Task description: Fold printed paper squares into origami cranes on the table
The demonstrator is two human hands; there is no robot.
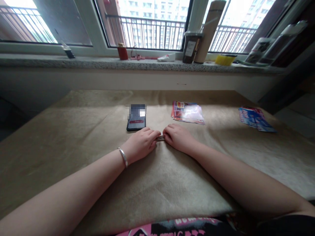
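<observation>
Between my two hands is a small, flat, brownish strip (160, 138), held low over the tan table cover; its ends are hidden by my fingers, and I cannot make out its kind. My left hand (142, 141), below a silver bangle (123, 157), is closed on the strip's left end. The right end sits in the closed fingers of my right hand (179, 137). Just beyond my left hand lies a black phone (136, 122) with its screen lit. Past my right hand rests a stack of colourful printed leaflets (188, 113).
More blue printed leaflets (256, 119) lie fanned at the table's right side. Behind the tan-covered table (98, 108), a stone windowsill (98, 64) carries a red box (122, 52), a dark lidded jar (190, 47), a tall cardboard tube (210, 31) and a yellow item (225, 60).
</observation>
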